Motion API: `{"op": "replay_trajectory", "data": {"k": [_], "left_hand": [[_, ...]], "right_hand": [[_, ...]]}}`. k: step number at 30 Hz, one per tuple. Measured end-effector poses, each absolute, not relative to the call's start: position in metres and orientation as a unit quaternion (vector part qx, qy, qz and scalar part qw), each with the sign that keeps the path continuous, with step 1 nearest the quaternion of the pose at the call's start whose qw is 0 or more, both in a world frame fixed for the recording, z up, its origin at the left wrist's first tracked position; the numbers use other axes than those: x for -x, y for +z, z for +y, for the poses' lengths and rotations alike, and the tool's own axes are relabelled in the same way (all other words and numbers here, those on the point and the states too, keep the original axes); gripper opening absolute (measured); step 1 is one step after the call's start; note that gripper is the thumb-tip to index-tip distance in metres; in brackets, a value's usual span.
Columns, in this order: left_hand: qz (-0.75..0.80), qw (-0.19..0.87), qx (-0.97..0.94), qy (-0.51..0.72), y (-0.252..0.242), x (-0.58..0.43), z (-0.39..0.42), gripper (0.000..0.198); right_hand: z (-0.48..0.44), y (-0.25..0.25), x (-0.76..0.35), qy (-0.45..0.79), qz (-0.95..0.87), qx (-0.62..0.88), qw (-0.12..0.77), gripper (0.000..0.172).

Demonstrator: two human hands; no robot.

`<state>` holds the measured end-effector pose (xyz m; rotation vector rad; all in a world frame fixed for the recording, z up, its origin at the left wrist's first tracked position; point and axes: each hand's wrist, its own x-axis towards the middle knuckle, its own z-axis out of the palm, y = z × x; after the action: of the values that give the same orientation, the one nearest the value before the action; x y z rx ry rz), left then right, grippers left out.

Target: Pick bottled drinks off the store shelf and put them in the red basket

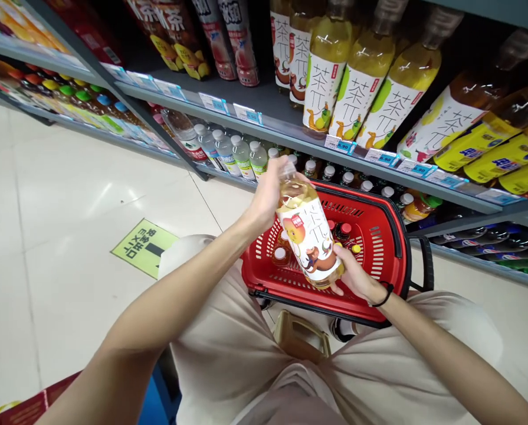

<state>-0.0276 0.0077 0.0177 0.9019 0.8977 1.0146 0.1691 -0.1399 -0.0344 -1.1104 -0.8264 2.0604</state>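
Observation:
I hold a large bottle of pale yellow tea [307, 233] tilted over a red shopping basket [379, 236]. My left hand [270, 192] is wrapped round the bottle's neck and cap end. My right hand [352, 274] cups the bottle's base from below; a black band sits on that wrist. The bottle's white label shows a fruit and a small animal. Inside the basket lie several smaller bottles [341, 230] with red and white caps, partly hidden by the tea bottle.
Grey shelves [290, 133] run along the right, loaded with similar tea bottles [356, 77] above and water bottles [241, 154] below. A green floor sticker [144, 246] lies on the pale tiles at left. My knees in beige shorts fill the foreground.

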Motion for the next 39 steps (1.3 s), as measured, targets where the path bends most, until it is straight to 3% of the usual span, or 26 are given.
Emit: {"op": "replay_trajectory", "data": {"k": [9, 13, 17, 23, 30, 39], "left_hand": [[0.371, 0.715, -0.302, 0.509, 0.028, 0.042, 0.022, 0.068], [0.362, 0.675, -0.353, 0.538, 0.046, 0.039, 0.012, 0.051], [0.346, 0.67, -0.364, 0.547, 0.05, 0.035, 0.008, 0.051], [0.354, 0.652, -0.379, 0.554, 0.045, 0.039, 0.012, 0.047], [0.358, 0.647, -0.404, 0.539, 0.05, 0.052, 0.009, 0.054], [0.372, 0.654, -0.337, 0.566, 0.042, 0.05, 0.011, 0.049]], "right_hand": [[-0.14, -0.016, -0.164, 0.873, -0.173, 0.265, 0.371, 0.065], [-0.147, -0.02, -0.154, 0.862, -0.156, 0.262, 0.404, 0.052], [-0.151, -0.022, -0.154, 0.829, -0.181, 0.287, 0.444, 0.042], [-0.149, -0.029, -0.159, 0.731, -0.221, 0.389, 0.516, 0.05], [-0.15, -0.026, -0.165, 0.63, -0.38, 0.434, 0.52, 0.055], [-0.143, -0.034, -0.179, 0.315, -0.592, 0.531, 0.518, 0.078]]}}
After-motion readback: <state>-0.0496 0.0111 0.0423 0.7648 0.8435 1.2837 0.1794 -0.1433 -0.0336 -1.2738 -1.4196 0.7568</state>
